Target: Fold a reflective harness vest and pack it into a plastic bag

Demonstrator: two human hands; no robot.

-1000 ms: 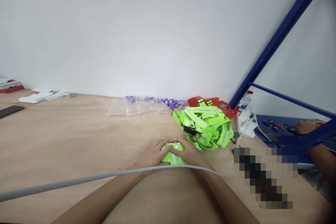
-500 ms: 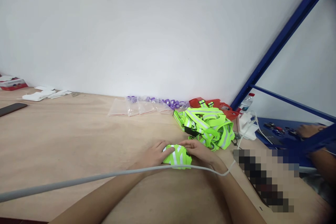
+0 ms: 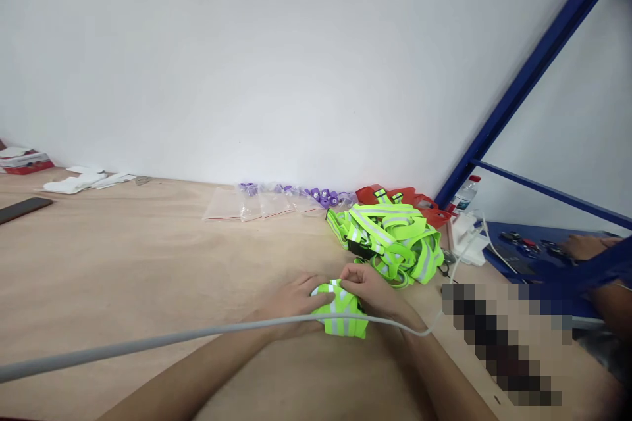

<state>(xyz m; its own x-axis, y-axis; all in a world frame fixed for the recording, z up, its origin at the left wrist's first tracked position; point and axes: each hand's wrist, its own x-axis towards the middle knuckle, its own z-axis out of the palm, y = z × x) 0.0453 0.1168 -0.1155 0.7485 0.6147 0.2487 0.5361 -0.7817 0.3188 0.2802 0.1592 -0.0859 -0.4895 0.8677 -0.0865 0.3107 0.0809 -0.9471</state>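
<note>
A folded bundle of neon-yellow reflective strap [image 3: 340, 306] with silver stripes lies low on the wooden table, between both hands. My left hand [image 3: 296, 296] is closed on its left side, thumb across the top. At its upper right edge, my right hand [image 3: 368, 286] pinches the strap with thumb and curled fingers. The undersides of both grips are hidden. Just beyond the right hand sits a loose heap of the same reflective straps [image 3: 390, 237], with a black buckle-like part among them. A grey-white cable [image 3: 222, 327] crosses in front of the bundle and both wrists.
Clear zip bags [image 3: 224, 204] and small purple items [image 3: 323, 197] line the wall beside a red bag [image 3: 419, 200]. A bottle [image 3: 465, 195] and white charger-like block [image 3: 467, 240] stand right. Another person's hand [image 3: 582, 247] is over the blue table. A dark phone-like slab [image 3: 22, 209] lies left.
The bundle has shifted slightly toward me and spread a little. My right hand's fingers have curled from stretched out into a pinch on its top edge; my left hand keeps its hold.
</note>
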